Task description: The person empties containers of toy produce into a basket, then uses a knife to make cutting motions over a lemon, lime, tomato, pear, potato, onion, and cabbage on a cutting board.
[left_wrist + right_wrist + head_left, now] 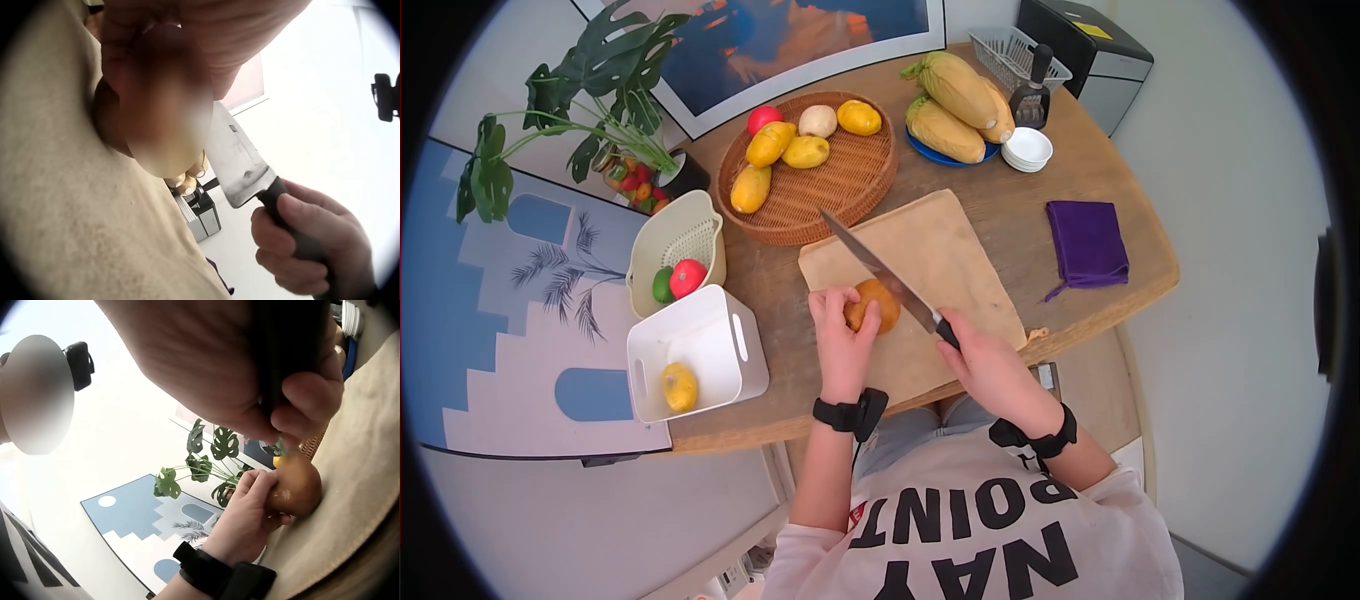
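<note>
On the tan cutting board (945,245) sits a round orange-brown fruit (879,306). My left hand (843,335) grips it from the left, fingertips over its top and thumb on its near side. My right hand (992,375) holds a kitchen knife (882,270) by the black handle. The blade slants up and left, overlapping the fruit's upper right side in the head view. From the left wrist, the broad blade (240,162) shows beside the fruit, whose face there is blurred. In the right wrist view the fruit (299,486) looks smooth and whole on the visible side.
Behind the board stands a round wicker tray (860,185) with several fruits. A white bin (718,350) with one yellow fruit and a cream colander (705,225) are at left. Corn on a blue plate (935,157), white bowls (1028,148) and a purple cloth (1088,243) lie right.
</note>
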Action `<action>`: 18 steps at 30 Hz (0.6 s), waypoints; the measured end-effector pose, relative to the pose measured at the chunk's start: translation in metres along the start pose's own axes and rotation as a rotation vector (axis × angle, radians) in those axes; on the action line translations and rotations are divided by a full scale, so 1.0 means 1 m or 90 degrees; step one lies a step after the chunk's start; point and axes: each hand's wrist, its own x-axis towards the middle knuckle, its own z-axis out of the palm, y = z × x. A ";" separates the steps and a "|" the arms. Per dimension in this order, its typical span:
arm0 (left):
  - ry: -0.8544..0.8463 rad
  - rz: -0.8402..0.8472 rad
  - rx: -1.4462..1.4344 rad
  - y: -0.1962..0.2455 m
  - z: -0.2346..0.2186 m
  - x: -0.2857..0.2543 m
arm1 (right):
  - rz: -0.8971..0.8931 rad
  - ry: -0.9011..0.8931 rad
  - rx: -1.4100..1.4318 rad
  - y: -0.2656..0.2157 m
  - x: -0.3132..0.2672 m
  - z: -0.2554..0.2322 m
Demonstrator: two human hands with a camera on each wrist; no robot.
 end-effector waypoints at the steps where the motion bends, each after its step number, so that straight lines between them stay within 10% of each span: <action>1: 0.003 -0.005 -0.010 0.000 0.000 -0.001 | 0.009 0.009 0.000 -0.004 -0.001 -0.001; 18: 0.060 -0.025 -0.016 0.019 -0.006 -0.005 | -0.055 0.025 -0.033 -0.005 0.004 0.002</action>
